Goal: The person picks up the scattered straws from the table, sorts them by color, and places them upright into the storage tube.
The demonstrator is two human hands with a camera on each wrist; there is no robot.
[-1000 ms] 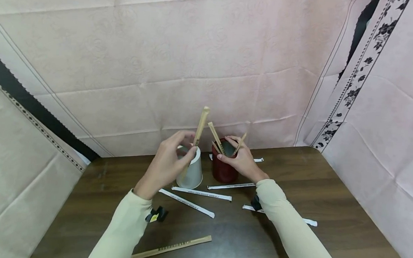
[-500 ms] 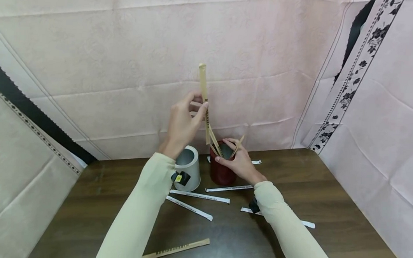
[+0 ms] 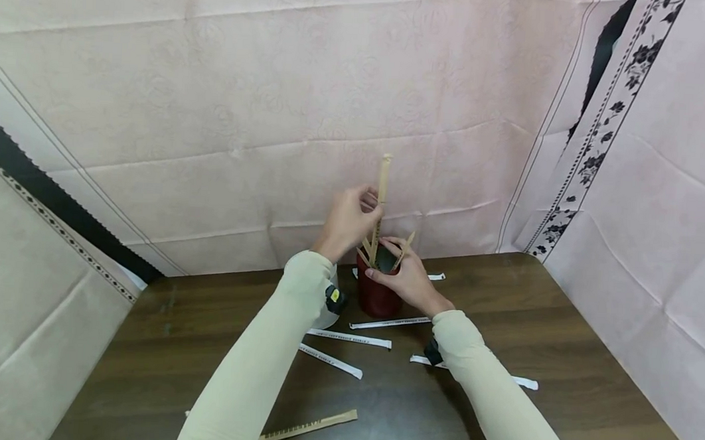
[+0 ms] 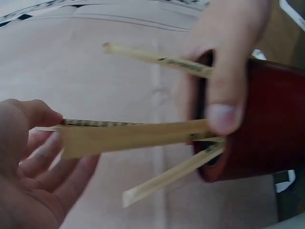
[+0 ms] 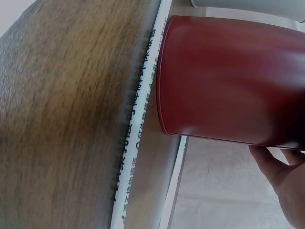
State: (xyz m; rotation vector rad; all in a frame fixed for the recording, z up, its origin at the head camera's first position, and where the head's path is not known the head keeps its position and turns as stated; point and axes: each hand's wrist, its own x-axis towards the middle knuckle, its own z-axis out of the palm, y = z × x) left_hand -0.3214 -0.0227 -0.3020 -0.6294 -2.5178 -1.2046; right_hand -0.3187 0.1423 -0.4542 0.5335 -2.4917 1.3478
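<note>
My left hand [image 3: 349, 220] pinches a long brown paper-wrapped straw [image 3: 383, 176] above the dark red cup [image 3: 378, 299]. The straw stands nearly upright, its lower end at the cup's mouth. In the left wrist view, the thumb and fingertips are at the near end of the wrapper [image 4: 133, 139]. My right hand [image 3: 411, 276] holds the red cup by its rim, the thumb on the near side. Other brown wrapped straws lean out of this cup, one beside the right fingers. The pale grey cup [image 3: 326, 320] stands to the left, mostly hidden by my left forearm.
Several white wrapped straws, one of them [image 3: 352, 339] in front of the cups, lie on the wooden table [image 3: 437, 424]. Nearer me rests a brown wrapped straw [image 3: 312, 428], partly under my left sleeve. A pale cloth [image 3: 311, 91] hangs close behind the cups.
My left hand has lifted the brown wrapped straw from the grey cup, carried it right and lowered it over the red cup. My right hand keeps its hold on the red cup.
</note>
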